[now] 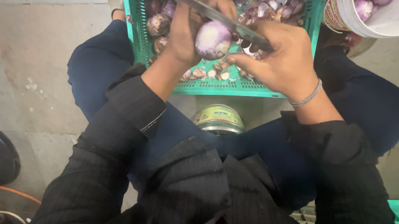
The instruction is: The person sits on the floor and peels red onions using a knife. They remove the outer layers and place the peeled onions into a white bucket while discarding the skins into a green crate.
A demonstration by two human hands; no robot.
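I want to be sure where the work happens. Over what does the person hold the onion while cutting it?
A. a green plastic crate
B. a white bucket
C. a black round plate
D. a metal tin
A: the left hand holds the purple onion and the right hand the long knife above the green plastic crate of onion peels.

Left hand (pixel 187 30) holds a purple onion (pixel 213 39) over a green crate (pixel 226 86) — right hand (pixel 275 54) grips a knife (pixel 201 7).

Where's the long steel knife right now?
In the head view, the long steel knife lies top centre, gripped by the right hand, its blade resting across the purple onion over the green plastic crate.
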